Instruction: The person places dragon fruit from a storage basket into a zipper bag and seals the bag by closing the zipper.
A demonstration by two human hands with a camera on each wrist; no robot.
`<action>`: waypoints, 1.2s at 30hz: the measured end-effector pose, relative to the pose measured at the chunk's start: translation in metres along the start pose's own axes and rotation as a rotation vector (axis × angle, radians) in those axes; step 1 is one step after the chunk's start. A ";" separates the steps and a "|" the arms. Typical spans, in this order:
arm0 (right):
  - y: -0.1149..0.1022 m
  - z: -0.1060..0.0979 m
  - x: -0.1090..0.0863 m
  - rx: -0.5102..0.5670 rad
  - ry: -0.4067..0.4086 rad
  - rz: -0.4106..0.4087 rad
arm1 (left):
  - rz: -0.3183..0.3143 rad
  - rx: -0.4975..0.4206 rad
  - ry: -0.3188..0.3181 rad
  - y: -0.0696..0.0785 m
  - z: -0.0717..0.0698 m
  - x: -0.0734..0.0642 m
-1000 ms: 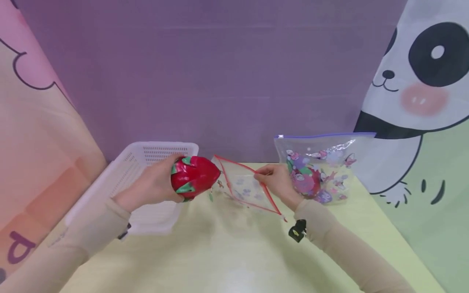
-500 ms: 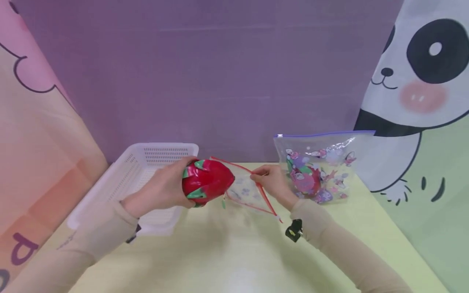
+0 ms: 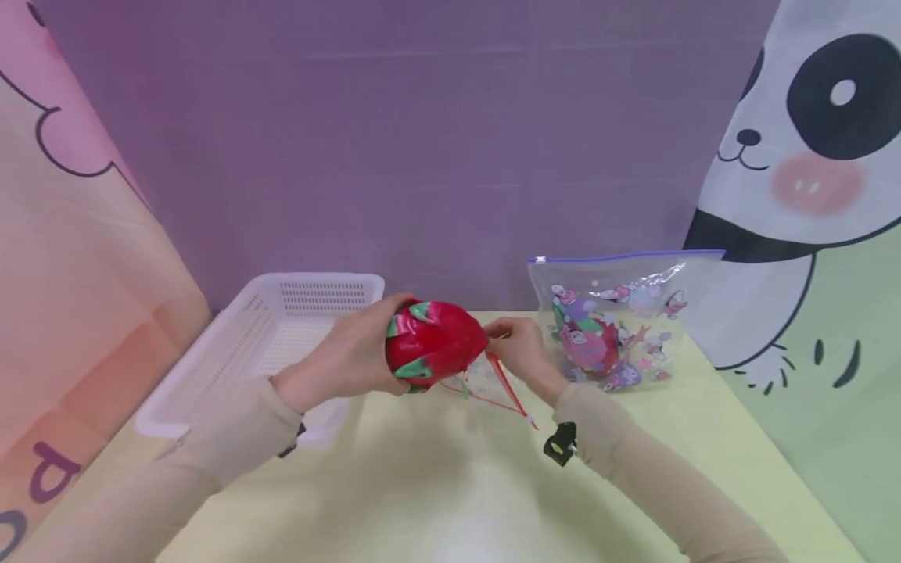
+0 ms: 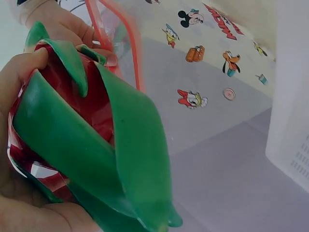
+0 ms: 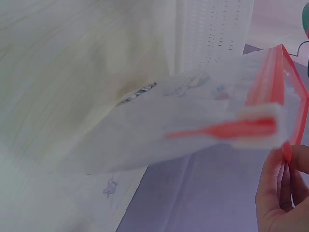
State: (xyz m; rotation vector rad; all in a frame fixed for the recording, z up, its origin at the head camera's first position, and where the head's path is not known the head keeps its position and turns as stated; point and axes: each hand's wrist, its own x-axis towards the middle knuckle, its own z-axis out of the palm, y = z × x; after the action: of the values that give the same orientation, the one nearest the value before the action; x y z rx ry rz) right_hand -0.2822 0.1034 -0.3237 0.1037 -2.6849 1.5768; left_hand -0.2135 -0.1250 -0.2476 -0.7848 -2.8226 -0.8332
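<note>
My left hand (image 3: 352,356) grips a shiny red dragon fruit (image 3: 438,344) with green scales, its pointed tip towards the right. Long green leaves on the fruit (image 4: 140,145) fill much of the left wrist view. My right hand (image 3: 524,350) pinches the red zip rim of a clear slider bag (image 5: 145,130) printed with small cartoon figures. The bag's mouth stands apart, and a white slider (image 5: 260,126) with a red pull sits on its rim. In the head view the fruit is in front of the bag mouth and hides much of it; whether they touch, I cannot tell.
A white perforated basket (image 3: 331,293) stands at the back left of the pale table (image 3: 422,500). Upright at the back right is a clear bag with a purple zip (image 3: 626,256), with a red and green item (image 3: 598,348) inside. A purple backdrop (image 3: 450,156) rises behind.
My left hand has carried the dragon fruit to the right, in front of the bag's mouth. The right hand has kept its pinch on the rim and barely moved.
</note>
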 end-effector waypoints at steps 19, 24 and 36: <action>-0.005 -0.001 -0.003 0.130 -0.025 0.059 | 0.093 0.309 0.008 0.000 0.025 0.002; -0.009 0.002 -0.005 0.181 -0.032 0.074 | 0.095 0.357 -0.019 -0.001 0.031 -0.001; -0.018 0.006 -0.010 0.215 -0.045 0.054 | 0.061 0.466 0.110 -0.009 0.034 -0.002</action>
State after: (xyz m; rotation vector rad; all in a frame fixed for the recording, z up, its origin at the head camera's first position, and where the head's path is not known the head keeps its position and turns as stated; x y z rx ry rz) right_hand -0.2708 0.0896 -0.3118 0.0721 -2.5610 1.8975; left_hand -0.2150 -0.1141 -0.2815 -0.7186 -2.7113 -0.1834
